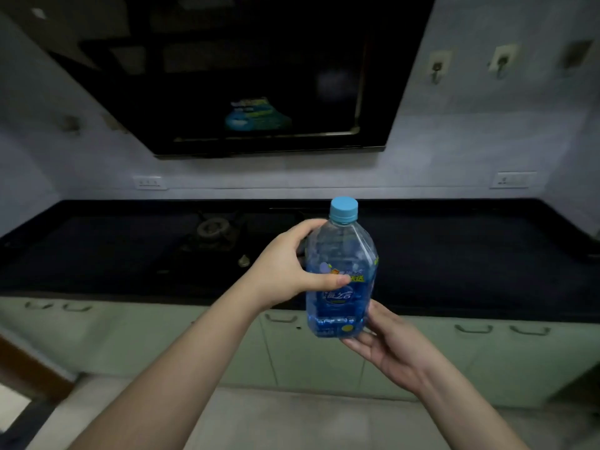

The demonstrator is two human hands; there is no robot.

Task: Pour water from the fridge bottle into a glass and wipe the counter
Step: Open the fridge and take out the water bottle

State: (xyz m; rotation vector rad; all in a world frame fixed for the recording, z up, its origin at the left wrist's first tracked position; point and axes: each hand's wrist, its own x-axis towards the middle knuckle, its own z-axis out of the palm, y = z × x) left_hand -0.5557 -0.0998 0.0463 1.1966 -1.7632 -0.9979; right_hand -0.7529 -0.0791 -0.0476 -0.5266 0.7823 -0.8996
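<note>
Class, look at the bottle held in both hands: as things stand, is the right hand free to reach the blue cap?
Probably not yet. The right hand cradles the base of the bottle, so it must let go first. Nothing covers the cap; the left hand has its grip on the side, below it.

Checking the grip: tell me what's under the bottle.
The right hand cups the bottle from below; the left hand grips its side. Beyond lies the floor. The bottle's underside is hidden.

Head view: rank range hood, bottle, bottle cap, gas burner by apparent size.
1. Range hood, by far the largest.
2. Bottle, though nearness to the camera inflates it.
3. Gas burner.
4. Bottle cap, smallest; it is nearer than the burner, so their true order is unsure.
</note>
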